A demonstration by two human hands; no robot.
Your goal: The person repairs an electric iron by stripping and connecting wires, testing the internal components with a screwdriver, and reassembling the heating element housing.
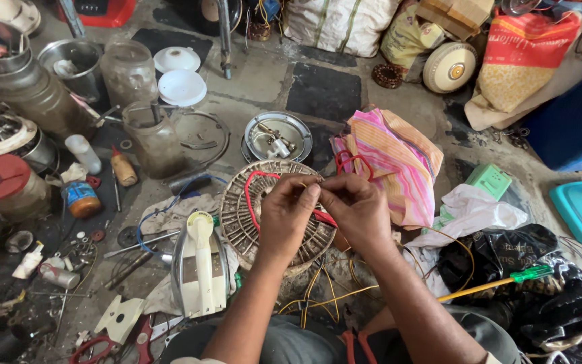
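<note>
We are pinching one thin wire point(312, 183) between our left hand point(287, 214) and right hand point(358, 210), fingers closed, above one stator point(237, 212). Two white lids point(180, 86) are lying beyond.

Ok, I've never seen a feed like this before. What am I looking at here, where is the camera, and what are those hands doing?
There is one picture, from a camera worn on a person's head, looking down at their own bare hands over a cluttered workshop floor. The left hand and right hand meet, fingertips pinching thin wire just above a round wound coil core with a red wire looped across it. Yellow wires trail below the hands. Beside the core lies a cream clothes iron; behind it, a round metal cover and a striped pink cloth. A green-handled screwdriver lies at right on a black bag.
</note>
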